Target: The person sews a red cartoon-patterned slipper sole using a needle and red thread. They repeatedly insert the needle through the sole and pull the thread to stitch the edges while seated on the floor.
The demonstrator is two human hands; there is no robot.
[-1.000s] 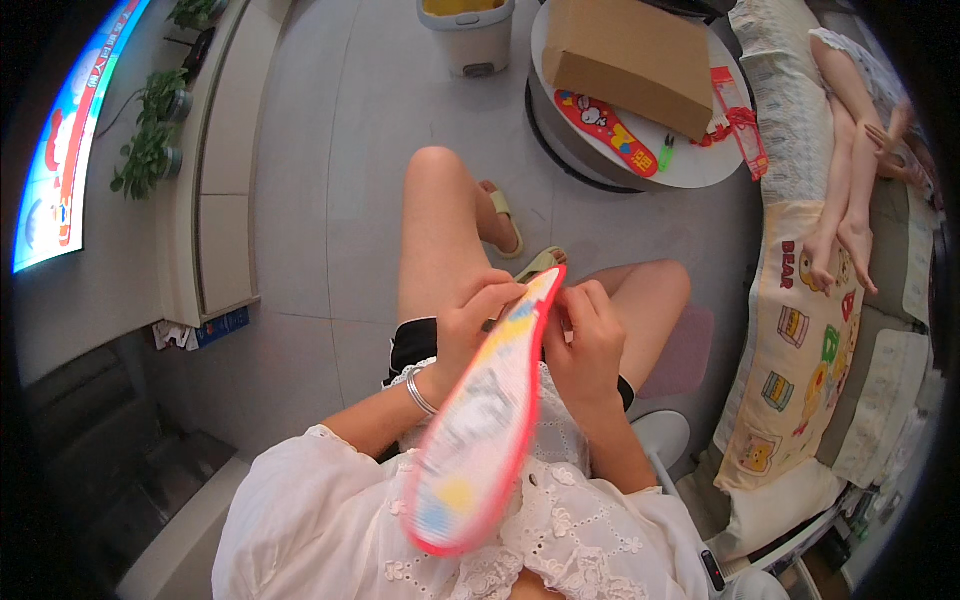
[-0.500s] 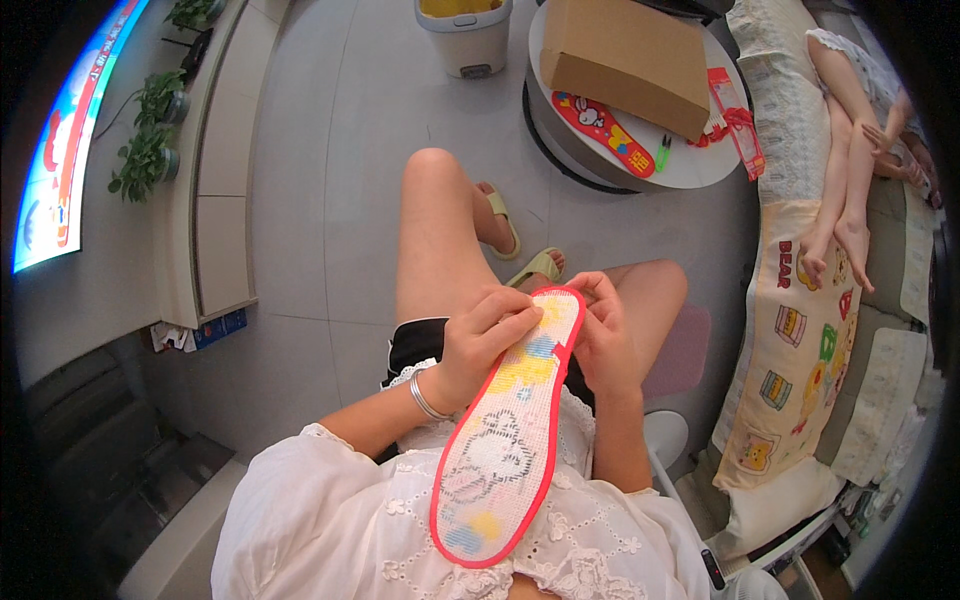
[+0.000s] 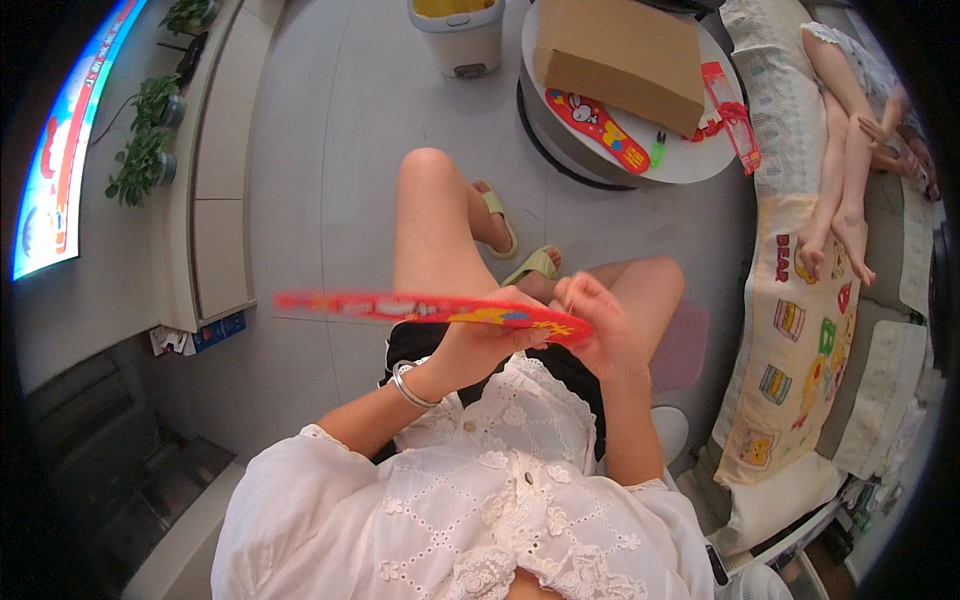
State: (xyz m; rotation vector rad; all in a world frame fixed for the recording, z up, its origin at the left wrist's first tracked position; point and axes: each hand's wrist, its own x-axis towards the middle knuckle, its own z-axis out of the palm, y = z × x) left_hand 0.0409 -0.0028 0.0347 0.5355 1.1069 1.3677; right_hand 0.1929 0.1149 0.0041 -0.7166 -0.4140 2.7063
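A red-edged embroidered shoe insole (image 3: 430,308) is held nearly edge-on above my lap, its long end reaching out to the left and blurred by motion. My left hand (image 3: 478,348), with silver bangles at the wrist, is closed on it from below near its right end. At that right end is my right hand (image 3: 603,318), fingers bent and pinched together just over the insole's tip. Anything between those fingers is too small or blurred to make out. The insole's red patterned side partly shows; its pale stitched side is turned away.
A round table (image 3: 700,160) ahead carries a cardboard box (image 3: 620,60), another red insole (image 3: 598,128), green thread snips (image 3: 658,150) and red packets (image 3: 738,125). A bin (image 3: 458,42) stands beside it. Another person's legs (image 3: 845,180) rest on the sofa at right.
The insole has swung from lying lengthwise toward my chest to pointing left, turned from its pale stitched side to nearly edge-on. My right fingers have left its side edge and bunched together.
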